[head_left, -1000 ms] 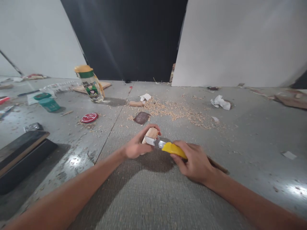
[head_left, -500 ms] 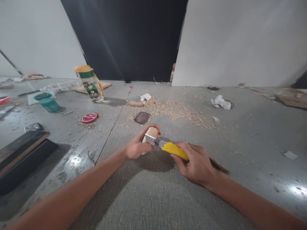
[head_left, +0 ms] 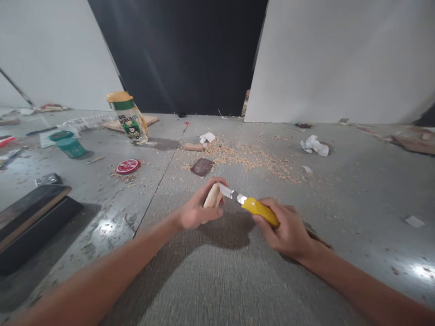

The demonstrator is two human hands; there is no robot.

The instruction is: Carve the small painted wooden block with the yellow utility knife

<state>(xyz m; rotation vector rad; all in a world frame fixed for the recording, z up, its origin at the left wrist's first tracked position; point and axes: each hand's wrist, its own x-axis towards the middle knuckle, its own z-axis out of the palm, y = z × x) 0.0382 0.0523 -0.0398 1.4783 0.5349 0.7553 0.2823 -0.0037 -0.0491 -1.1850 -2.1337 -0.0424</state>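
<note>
A small pale block of wood [head_left: 212, 195] is gripped in my left hand [head_left: 197, 209], with the fingers wrapped behind it and the thumb in front. My right hand [head_left: 287, 228] is closed round the yellow handle of a utility knife [head_left: 260, 211]. The knife's extended blade points left and meets the right side of the wood near its top. Beyond my hands, a brown square of what looks like sandpaper [head_left: 202, 167] lies on the floor. Behind it is another small wooden piece [head_left: 194, 147].
Wood shavings [head_left: 244, 158] are scattered ahead. A bottle with a yellow lid [head_left: 128, 120], a teal cup [head_left: 70, 148] and a red round lid [head_left: 128, 166] are at the left. Dark boards [head_left: 37, 222] lie at the near left; crumpled tissue [head_left: 315, 146] sits at the right.
My right hand has moved slightly right with the knife, and the blade has slid from across the wood's face to its right edge. My left hand has turned the wood a little.
</note>
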